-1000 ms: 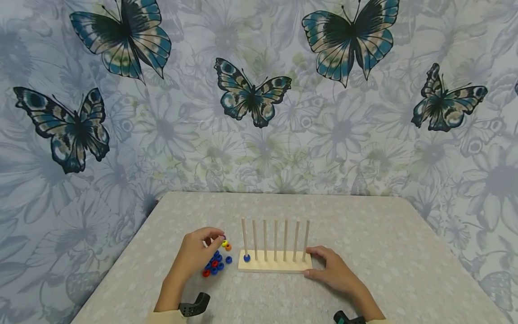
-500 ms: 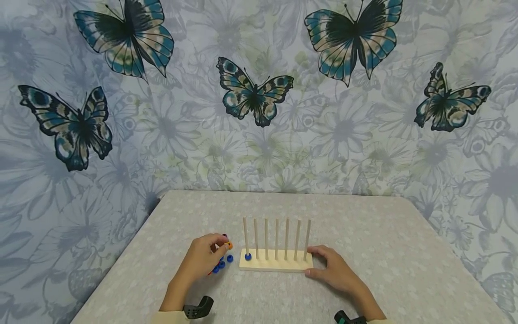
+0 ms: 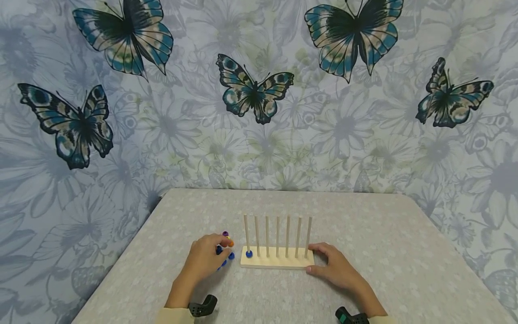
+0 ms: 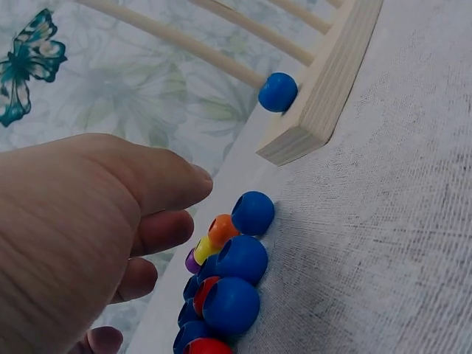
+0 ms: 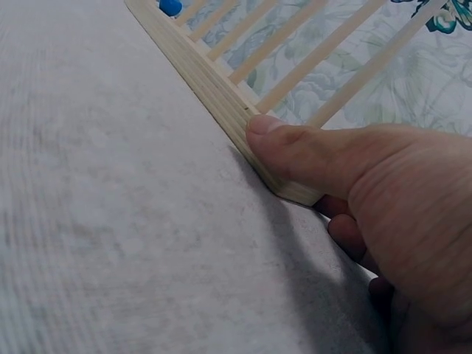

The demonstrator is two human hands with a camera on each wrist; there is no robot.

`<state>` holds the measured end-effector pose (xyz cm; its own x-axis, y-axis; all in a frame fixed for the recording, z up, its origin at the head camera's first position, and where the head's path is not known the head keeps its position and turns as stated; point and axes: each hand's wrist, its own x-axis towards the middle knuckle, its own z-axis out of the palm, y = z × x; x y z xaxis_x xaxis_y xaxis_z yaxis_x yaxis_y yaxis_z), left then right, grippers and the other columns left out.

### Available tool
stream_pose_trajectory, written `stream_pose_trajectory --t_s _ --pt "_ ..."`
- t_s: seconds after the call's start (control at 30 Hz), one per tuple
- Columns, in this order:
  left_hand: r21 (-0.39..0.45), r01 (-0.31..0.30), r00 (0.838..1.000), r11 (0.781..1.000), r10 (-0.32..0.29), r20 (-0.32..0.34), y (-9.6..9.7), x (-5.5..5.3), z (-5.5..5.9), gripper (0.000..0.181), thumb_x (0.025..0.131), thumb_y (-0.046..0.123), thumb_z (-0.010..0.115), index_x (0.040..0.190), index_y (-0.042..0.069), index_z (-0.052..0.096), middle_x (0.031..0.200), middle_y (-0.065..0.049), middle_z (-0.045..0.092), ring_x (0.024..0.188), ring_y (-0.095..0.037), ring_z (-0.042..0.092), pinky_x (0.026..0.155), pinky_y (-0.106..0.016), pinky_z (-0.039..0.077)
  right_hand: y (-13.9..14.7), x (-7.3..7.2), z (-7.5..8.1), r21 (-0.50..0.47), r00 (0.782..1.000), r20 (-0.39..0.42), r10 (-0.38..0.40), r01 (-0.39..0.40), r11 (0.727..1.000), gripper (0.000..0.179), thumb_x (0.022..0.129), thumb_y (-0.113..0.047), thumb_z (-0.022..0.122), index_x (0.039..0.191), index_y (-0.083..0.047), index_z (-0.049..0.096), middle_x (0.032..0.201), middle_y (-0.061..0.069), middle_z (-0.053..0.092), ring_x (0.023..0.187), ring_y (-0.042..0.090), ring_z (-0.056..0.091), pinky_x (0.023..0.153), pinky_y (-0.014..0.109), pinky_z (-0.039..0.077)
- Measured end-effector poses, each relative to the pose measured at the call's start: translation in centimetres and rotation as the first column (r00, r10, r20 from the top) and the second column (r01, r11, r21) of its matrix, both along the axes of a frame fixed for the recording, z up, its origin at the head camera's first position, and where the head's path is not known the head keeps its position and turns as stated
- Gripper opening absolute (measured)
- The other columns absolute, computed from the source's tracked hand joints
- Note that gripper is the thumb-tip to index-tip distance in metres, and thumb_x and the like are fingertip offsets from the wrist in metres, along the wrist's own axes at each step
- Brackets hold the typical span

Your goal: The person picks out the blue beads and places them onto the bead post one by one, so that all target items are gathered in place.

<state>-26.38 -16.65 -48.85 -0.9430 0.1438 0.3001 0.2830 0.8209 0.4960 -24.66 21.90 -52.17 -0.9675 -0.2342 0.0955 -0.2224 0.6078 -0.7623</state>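
In the head view, my left hand (image 3: 205, 256) hovers over a group of loose beads left of a wooden peg board (image 3: 279, 262). Its thumb and fingers are apart, and the left wrist view shows no bead between them. Below that hand lie several blue beads (image 4: 243, 259), red ones (image 4: 205, 295), an orange bead (image 4: 221, 231), a yellow bead (image 4: 202, 252) and a purple bead (image 3: 225, 233). My right hand (image 3: 337, 266) grips the board's right end, thumb on the front edge. One blue bead (image 3: 249, 254) sits low on the leftmost upright peg.
The board stands on a table (image 3: 364, 225) with a pale patterned cloth. Behind the table rises a wall (image 3: 182, 148) covered in flowers and butterflies. Each wrist wears a black strap device, as the left strap (image 3: 203, 306) shows.
My left hand has shifted right and slightly down over the loose beads, covering several that showed before. My right hand keeps its grip on the board.
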Motion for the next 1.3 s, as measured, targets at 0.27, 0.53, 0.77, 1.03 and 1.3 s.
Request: stream_pose_trajectory --t_s 0.27,0.53,0.77,1.03,1.3 --pt "-0.036 0.029 0.999 0.999 -0.029 -0.013 0.00 -0.01 -0.24 0.017 0.081 0.026 0.082 0.098 0.025 0.078 0.099 0.013 0.074 0.099 -0.015 0.067 0.093 -0.050 0.048 -0.02 -0.12 -0.03 0.006 1.000 0.008 -0.012 0.012 1.000 0.065 0.076 -0.045 0.085 0.132 -0.020 0.063 0.133 -0.001 0.063 0.134 0.028 0.052 0.114 0.055 0.037" --pt "-0.068 0.047 0.998 0.997 -0.044 0.042 -0.04 -0.21 -0.67 0.020 0.080 0.023 0.084 0.098 0.022 0.078 0.098 0.012 0.072 0.095 -0.010 0.067 0.086 -0.039 0.055 -0.04 -0.35 -0.41 -0.005 1.000 0.010 0.003 -0.003 1.000 0.065 0.077 -0.046 0.084 0.133 -0.020 0.062 0.134 -0.001 0.062 0.135 0.028 0.052 0.114 0.055 0.035" --pt "-0.092 0.041 0.998 0.995 -0.037 0.044 0.18 -0.22 -0.75 0.023 0.079 0.025 0.085 0.100 0.024 0.078 0.099 0.012 0.073 0.094 -0.010 0.067 0.085 -0.040 0.055 0.00 -0.46 -0.38 0.012 1.000 -0.002 0.000 0.000 1.000 0.066 0.077 -0.048 0.084 0.132 -0.020 0.062 0.133 -0.001 0.063 0.134 0.028 0.053 0.114 0.055 0.036" --pt "-0.131 0.050 0.998 0.990 -0.045 0.039 0.41 -0.34 -0.60 0.021 0.078 0.026 0.085 0.098 0.023 0.078 0.096 0.012 0.073 0.091 -0.009 0.068 0.083 -0.040 0.055 0.14 -0.45 -0.23 0.008 1.000 0.003 -0.013 0.013 1.000 0.067 0.077 -0.047 0.084 0.133 -0.019 0.062 0.134 0.000 0.063 0.135 0.030 0.051 0.114 0.056 0.036" --pt "-0.161 0.051 0.998 0.986 -0.044 0.046 0.44 -0.13 -0.55 0.017 0.079 0.027 0.085 0.094 0.024 0.078 0.092 0.012 0.072 0.085 -0.007 0.067 0.079 -0.042 0.053 0.11 -0.41 -0.30 0.006 1.000 0.004 -0.006 0.006 1.000 0.067 0.077 -0.047 0.084 0.133 -0.019 0.062 0.133 0.001 0.063 0.134 0.031 0.052 0.113 0.057 0.036"
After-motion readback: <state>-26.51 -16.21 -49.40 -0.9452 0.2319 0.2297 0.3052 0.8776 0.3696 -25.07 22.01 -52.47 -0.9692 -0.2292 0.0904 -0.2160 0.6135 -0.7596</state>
